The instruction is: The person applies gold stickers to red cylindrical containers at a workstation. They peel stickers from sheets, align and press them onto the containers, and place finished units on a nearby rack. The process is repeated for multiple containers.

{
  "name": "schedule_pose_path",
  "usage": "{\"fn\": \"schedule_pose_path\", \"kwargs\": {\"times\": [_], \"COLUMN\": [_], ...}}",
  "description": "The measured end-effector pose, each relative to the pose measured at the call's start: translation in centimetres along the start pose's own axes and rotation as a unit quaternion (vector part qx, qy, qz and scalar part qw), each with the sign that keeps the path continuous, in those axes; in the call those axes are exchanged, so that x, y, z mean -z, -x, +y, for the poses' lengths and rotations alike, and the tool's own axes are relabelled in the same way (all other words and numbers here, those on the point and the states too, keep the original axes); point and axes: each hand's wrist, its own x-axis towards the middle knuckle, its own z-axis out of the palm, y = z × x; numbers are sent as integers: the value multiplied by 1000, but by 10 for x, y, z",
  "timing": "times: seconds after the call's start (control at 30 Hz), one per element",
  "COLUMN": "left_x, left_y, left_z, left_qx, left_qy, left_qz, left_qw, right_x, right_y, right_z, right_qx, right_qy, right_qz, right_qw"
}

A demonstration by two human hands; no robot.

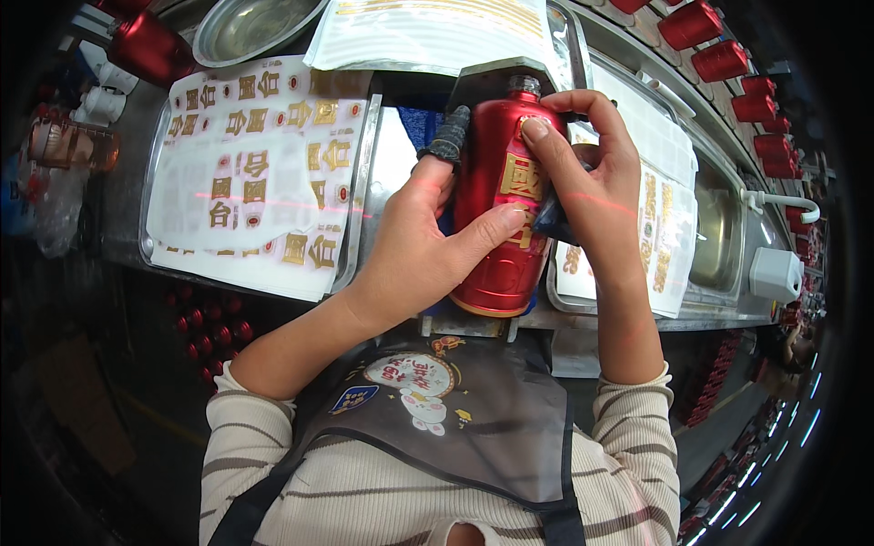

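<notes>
A metal tabletop runs across a workroom, with rows of more bottles curving along the upper right. On the right side a sink is set beside a white tap and a white plastic jug.

To the left lies a tray with overlapping sheets of gold stickers. Beyond it are a metal bowl and, just left of that, a spare red bottle. A white sheet with gold strips lies at the far middle, and further sticker sheets are to the right.

The red bottle is in the middle, between the sheets on either side, its neck pointing away from the person. A gold label runs down its front. The left hand has its grip closed around the bottle's left side, thumb on the label's lower part; a black ribbed cover sheathes its index finger. The right hand presses its thumb at the label's top, index finger curved near the neck; how tightly its grip closes cannot be told. Something dark blue shows below its palm.

The person wears a dark apron and striped sleeves.
</notes>
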Motion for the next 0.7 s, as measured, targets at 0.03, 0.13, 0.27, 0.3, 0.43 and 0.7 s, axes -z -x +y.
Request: {"fn": "schedule_pose_path", "kwargs": {"times": [0.03,0.13,0.27,0.3,0.43,0.7], "left_x": [0,2,2,2,3,3], "left_y": [0,1,1,0,-1,-18], "left_z": [0,-4,-2,-2,-4,21], "left_qx": [-1,-8,-7,-7,-10,43], "left_qy": [-2,-14,-19,-19,-21,84], "left_qz": [1,0,2,2,-6,-6], "left_qw": [1000,1000,1000,1000,1000,995], "right_x": [0,-1,-2,-1,0,10], "right_y": [0,0,-1,-1,0,21], "right_z": [-1,-2,-1,-2,-2,7], "right_qx": [1,-7,-5,-8,-10,-54], "right_qy": [11,5,7,10,9,-169], "right_qz": [-1,-1,6,5,4,-3], "right_qw": [1000,1000,1000,1000,1000,984]}}
